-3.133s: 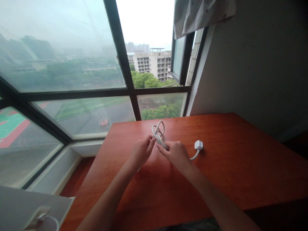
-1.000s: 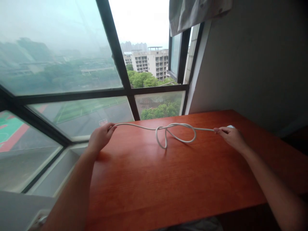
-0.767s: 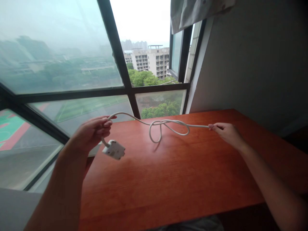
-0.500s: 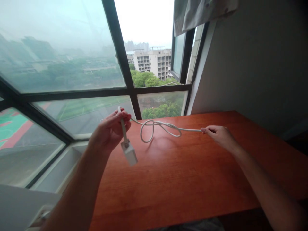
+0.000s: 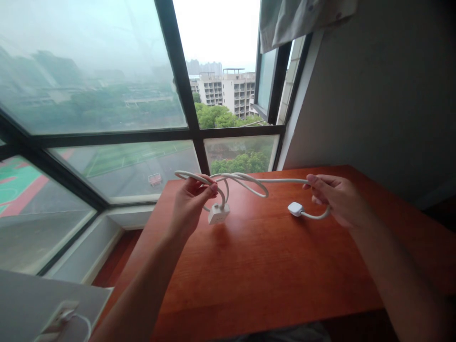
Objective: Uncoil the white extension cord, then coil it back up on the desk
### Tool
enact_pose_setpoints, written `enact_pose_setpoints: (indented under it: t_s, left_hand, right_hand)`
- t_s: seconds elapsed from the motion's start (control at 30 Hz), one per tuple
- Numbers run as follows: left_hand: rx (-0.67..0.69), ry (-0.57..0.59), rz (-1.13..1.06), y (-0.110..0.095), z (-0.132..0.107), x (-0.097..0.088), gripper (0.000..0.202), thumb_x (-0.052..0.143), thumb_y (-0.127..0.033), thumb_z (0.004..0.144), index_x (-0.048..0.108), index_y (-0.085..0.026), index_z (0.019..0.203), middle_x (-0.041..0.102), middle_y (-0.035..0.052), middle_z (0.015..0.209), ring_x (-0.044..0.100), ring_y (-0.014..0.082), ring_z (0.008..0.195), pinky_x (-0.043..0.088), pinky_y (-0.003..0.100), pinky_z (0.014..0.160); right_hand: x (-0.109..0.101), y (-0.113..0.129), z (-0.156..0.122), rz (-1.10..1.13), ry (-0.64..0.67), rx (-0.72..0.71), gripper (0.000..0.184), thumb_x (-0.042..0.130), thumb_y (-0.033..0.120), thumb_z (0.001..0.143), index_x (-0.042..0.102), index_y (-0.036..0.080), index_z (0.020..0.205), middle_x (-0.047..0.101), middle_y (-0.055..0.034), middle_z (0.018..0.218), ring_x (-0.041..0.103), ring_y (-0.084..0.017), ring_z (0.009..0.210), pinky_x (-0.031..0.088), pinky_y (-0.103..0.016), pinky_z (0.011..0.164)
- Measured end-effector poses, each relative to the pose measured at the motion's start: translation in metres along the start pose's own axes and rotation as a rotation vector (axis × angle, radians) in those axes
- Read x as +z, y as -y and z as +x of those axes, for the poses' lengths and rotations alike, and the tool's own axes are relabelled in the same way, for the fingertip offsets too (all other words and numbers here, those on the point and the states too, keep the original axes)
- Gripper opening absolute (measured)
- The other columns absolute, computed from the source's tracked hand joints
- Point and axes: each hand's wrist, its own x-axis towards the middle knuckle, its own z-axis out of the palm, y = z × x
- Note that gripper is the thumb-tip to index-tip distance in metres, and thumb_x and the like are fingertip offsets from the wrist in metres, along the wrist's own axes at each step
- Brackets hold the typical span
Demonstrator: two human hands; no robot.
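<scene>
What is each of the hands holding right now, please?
Left hand: closed on the white cable, near its square block end.
Right hand: closed on the same cable, near its plug.

Cable (image 5: 281, 181) ends now closer together.

Left hand (image 5: 190, 202) raised, fingers curled; right hand (image 5: 335, 197) raised, fingers pinched.

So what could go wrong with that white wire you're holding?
The white cable has a loose loop twisted into it between the left hand and the right hand. Pulling the hands apart could tighten it into a knot. The square block hangs below the left hand, close to the table, so a swing might knock it against the wood.
</scene>
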Motion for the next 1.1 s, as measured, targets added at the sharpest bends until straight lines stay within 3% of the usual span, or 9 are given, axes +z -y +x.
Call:
enact_pose_setpoints:
  t_s: [0.13,0.37,0.6,0.8,1.1]
  left_hand:
    - [-0.03,-0.099,-0.167,0.003,-0.005,0.011,0.024,0.081,-0.022,0.067,0.064,-0.017,0.083,0.065,-0.0004,0.082,0.061,0.0066,0.068,0.051,0.016,0.064]
    - [-0.034,-0.208,-0.381,0.001,0.001,0.013,0.024,0.081,-0.024,0.068,0.061,-0.021,0.081,0.065,-0.0037,0.088,0.061,0.0024,0.068,0.051,0.01,0.064]
    - [0.086,-0.273,-0.256,0.0,0.006,0.002,0.025,0.081,-0.029,0.069,0.061,-0.022,0.08,0.066,-0.0041,0.091,0.062,0.004,0.073,0.054,0.013,0.068]
    - [0.069,-0.137,-0.228,-0.005,0.0,-0.004,0.026,0.083,-0.02,0.066,0.064,-0.019,0.083,0.065,-0.0013,0.088,0.062,0.0054,0.072,0.054,0.013,0.067]
    - [-0.009,-0.187,-0.265,-0.003,0.015,-0.043,0.022,0.08,-0.02,0.069,0.064,-0.018,0.083,0.065,-0.0003,0.085,0.059,0.0039,0.067,0.051,0.01,0.06]
  right_hand:
    - [0.008,0.008,0.0,0.343,0.072,0.055,0.025,0.074,0.043,0.078,0.066,0.021,0.072,0.025,0.0086,0.049,0.023,-0.005,0.041,0.033,-0.02,0.038]
    - [0.022,0.005,-0.001,0.702,0.15,0.224,0.023,0.075,0.036,0.079,0.062,0.018,0.078,0.023,0.0108,0.051,0.015,-0.003,0.039,0.032,-0.015,0.033]
    - [0.018,-0.008,-0.003,0.825,0.18,0.315,0.022,0.075,0.032,0.08,0.058,0.019,0.082,0.027,0.0112,0.05,0.022,-0.002,0.037,0.035,-0.011,0.034]
    - [0.015,-0.007,-0.001,0.968,0.231,0.403,0.016,0.071,0.021,0.083,0.055,0.018,0.085,0.03,0.0113,0.051,0.027,-0.002,0.038,0.038,-0.008,0.036]
    - [0.007,-0.011,0.005,0.953,0.247,0.375,0.014,0.064,0.014,0.086,0.053,0.02,0.092,0.032,0.0101,0.054,0.028,-0.005,0.04,0.04,-0.011,0.037]
